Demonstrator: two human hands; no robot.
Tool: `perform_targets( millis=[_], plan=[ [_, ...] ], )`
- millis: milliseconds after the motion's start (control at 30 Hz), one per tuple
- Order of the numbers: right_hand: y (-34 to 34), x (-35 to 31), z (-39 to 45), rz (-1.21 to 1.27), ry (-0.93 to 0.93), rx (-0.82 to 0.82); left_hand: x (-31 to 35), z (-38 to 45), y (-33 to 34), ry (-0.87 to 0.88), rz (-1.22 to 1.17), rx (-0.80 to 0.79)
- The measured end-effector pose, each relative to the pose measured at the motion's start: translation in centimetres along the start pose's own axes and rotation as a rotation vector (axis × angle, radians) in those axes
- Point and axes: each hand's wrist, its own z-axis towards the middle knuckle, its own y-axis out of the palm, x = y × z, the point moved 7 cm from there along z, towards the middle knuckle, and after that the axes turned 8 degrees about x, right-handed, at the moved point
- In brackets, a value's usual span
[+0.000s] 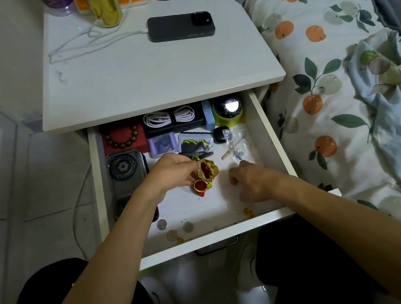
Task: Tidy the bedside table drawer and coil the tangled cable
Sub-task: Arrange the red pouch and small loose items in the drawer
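Your left hand (174, 173) pinches gold-red charm (207, 174) mid-drawer (267, 125). Your right hand (250, 182), at 3 o'clock of charm, fingers loosely curled, holds nothing.

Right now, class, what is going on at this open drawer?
A person sits in front of the open drawer of a bedside table. The left hand holds a red and gold trinket above the drawer floor. The right hand holds nothing, its fingers loosely curled near a clear plastic bag. A coiled white cable lies at the back, and coins lie near the front.
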Motion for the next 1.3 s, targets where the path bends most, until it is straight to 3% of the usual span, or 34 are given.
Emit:
perform_targets(
  millis=[233,500,967,1300],
  plan=[
    [1.9,-3.6,-1.1,-0.066,-0.27,-0.168,-0.1,0.0,0.0,0.003,0.003,-0.005],
    [2.1,-2.9,-2.7,0.036,-0.142,-0.39,-0.2,0.0,0.0,-0.006,0.007,0.01],
    [2.7,-2.5,-2.3,-0.031,-0.037,-0.409,-0.2,-0.1,0.3,-0.015,0.026,0.0],
    [2.8,-4.6,-1.5,-0.042,-0.132,-0.349,-0.1,-0.4,1.0,-0.003,0.034,-0.038]
  ],
)
